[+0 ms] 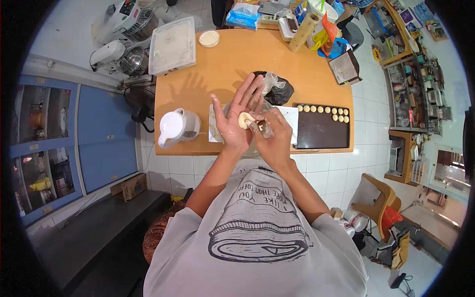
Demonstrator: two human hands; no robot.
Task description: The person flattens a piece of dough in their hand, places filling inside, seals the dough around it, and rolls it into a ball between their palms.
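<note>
My left hand [231, 124] is palm up over the front of the table, fingers stretched out and smeared with something pale. A piece of pale dough [244, 119], flattened and curved, lies on its palm. The fingers of my right hand [275, 138] are closed on the dough's right edge. Beneath both hands is a clear bowl [250, 150], mostly hidden; its contents do not show. To the right, a dark baking tray [316, 132] holds several small round dough pieces [320, 109] along its far edge and far right corner.
A white pitcher [179, 129] stands left of my hands on the wooden table [232, 54]. Beyond them lies a black plastic bag [281, 92]. A lidded plastic box [172, 45] and small round tub [209, 38] are far left; an open dark box [345, 68] is far right.
</note>
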